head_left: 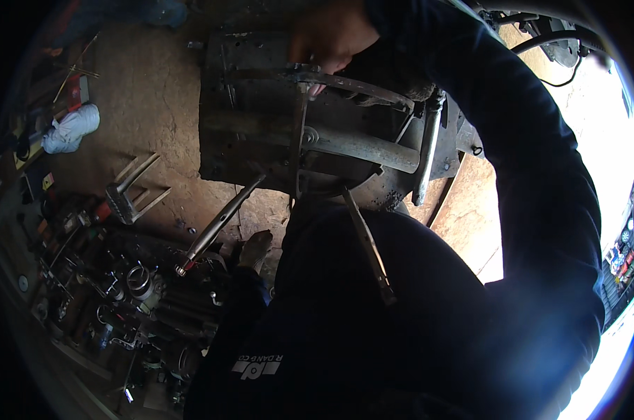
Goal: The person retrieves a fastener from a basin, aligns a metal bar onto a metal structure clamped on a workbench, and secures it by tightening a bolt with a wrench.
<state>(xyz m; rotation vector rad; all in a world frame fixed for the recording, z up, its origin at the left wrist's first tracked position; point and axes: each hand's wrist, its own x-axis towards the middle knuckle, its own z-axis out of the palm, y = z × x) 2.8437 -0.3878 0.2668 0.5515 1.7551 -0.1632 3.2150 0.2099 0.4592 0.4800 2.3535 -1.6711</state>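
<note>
At the top centre my right hand (pixel 334 35) is closed, its fingers curled round a curved metal bar (pixel 362 88) where an upright metal strip (pixel 298 150) meets it. Part of the grip is hidden behind the bar. The strip crosses a grey pipe (pixel 373 150), with a bolt head at the crossing. Behind them lies a dark metal plate (pixel 250 157). A round metal rod (pixel 427 150) slants at the pipe's right end. Lower down is what looks like my left hand (pixel 255 250), beyond a dark sleeve; its fingers cannot be made out.
A flat bar (pixel 366 241) juts toward my lap. Left of the plate is a long metal tool (pixel 219 224). A metal stand (pixel 126 199), a white cloth bundle (pixel 72 128) and a red box (pixel 78 92) are farther left. Dark machine parts (pixel 145 287) crowd the lower left.
</note>
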